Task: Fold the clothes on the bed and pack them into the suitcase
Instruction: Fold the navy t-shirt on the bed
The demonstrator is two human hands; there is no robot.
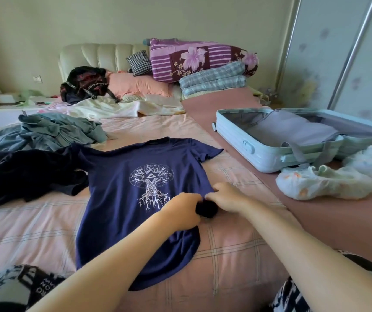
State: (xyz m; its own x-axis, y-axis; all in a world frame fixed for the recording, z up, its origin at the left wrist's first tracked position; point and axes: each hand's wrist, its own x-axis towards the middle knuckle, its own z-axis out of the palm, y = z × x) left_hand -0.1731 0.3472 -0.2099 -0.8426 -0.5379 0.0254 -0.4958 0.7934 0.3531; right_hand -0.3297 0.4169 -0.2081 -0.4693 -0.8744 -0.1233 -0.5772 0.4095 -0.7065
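The navy T-shirt (122, 199), printed with a white tree, lies flat mid-bed on the pink checked sheet (34, 226). The left hand (181, 212) and right hand (225, 198) each keep a curled grip on its bunched right edge. The hard pale-blue suitcase (259, 152) lies open far right.

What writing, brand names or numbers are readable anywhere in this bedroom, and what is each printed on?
Black bag straps: white capital letters, upside down, too blurred to read.
Patterned clothing on the person's leg: white letters, warped, unreadable.
Navy T-shirt: tree-and-triangle picture only, no words.
Suitcase: no label readable.
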